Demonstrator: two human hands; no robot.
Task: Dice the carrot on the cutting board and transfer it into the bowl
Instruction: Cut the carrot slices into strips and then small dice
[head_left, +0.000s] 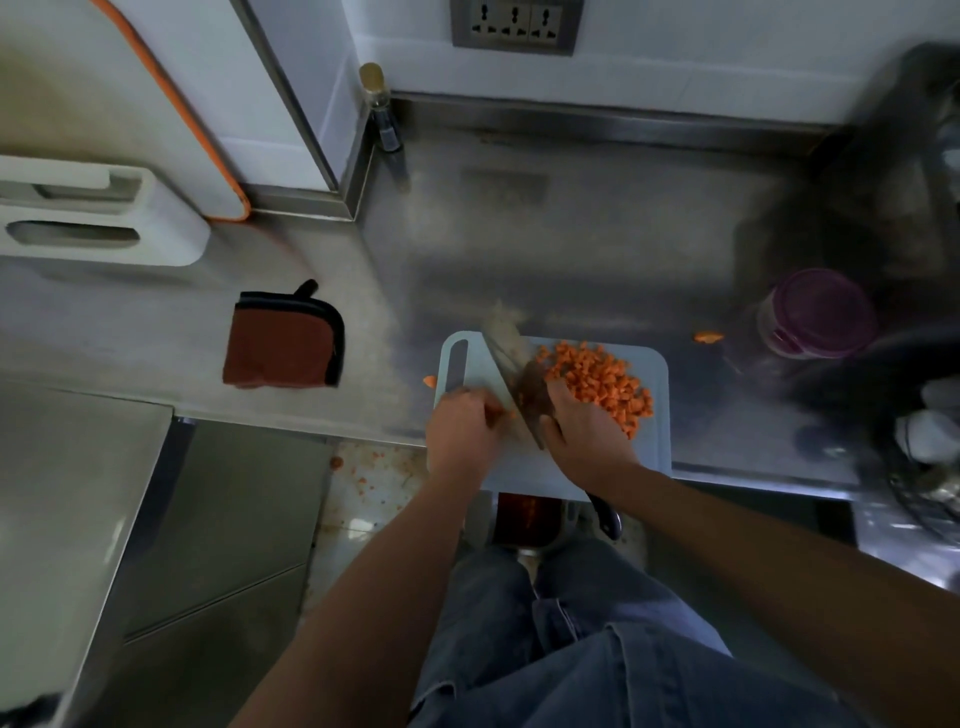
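From the head view, a pale blue cutting board (649, 374) lies on a steel counter (571, 234), its near edge hanging past the counter's front lip. A heap of diced carrot (597, 384) covers the board's far right part, touching the fingers of the right hand (582, 426).

That hand is curled around a knife (511, 364), gripping it close to the blade. The blade is motion-blurred and slants across the middle of the board, from its far edge down to the hand. A dark handle (608, 514) sticks out under the right wrist; whether it belongs to the knife cannot be told.

The left hand (462, 421) sits just left of the blade, fingers bent and pinching a small carrot stub (501, 414) against the board; only a sliver of orange shows.

Under the overhanging board, between the person's knees, is a metal container (527, 517) with reddish-orange contents, too dim to identify.

One stray carrot piece (430, 381) lies on the counter just off the board's left edge, and another (707, 338) to its right, near a purple-lidded tub (818, 312). Orange bits (363, 470) dot the floor tiles.

A brown pot holder (283, 338) with black trim lies well left of the board. A gold-capped bottle (382, 104) stands in the back corner, with a wall socket (517, 26) above.
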